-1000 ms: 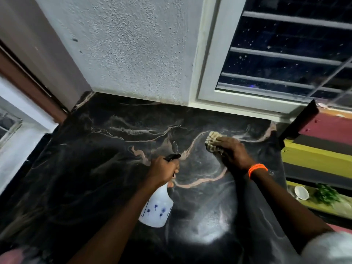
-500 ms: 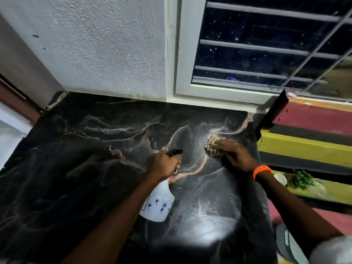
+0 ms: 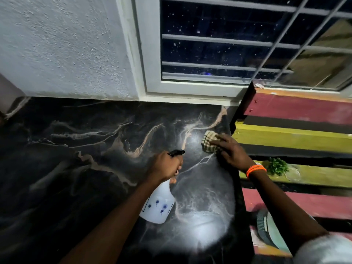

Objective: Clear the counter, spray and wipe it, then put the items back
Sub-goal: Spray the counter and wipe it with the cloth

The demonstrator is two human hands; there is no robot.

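Note:
The black marble counter [image 3: 80, 168] with pale veins fills the lower left and is bare of items. My left hand [image 3: 164, 165] grips the neck of a white spray bottle [image 3: 159, 205] with blue flower prints, its black nozzle [image 3: 176, 152] pointing right over the counter. My right hand [image 3: 231, 152], with an orange band at the wrist, presses flat on a checked beige cloth [image 3: 209, 141] near the counter's right edge. Wet streaks shine on the stone below the cloth.
A textured white wall [image 3: 66, 46] and a barred window [image 3: 238, 39] run along the back. Right of the counter stands a rack of red and yellow slats [image 3: 293, 138], with a small green plant [image 3: 277, 165] on a lower slat.
My right hand has slid the cloth rightward to the counter's right edge. The left hand keeps the bottle in about the same place. My view has turned right.

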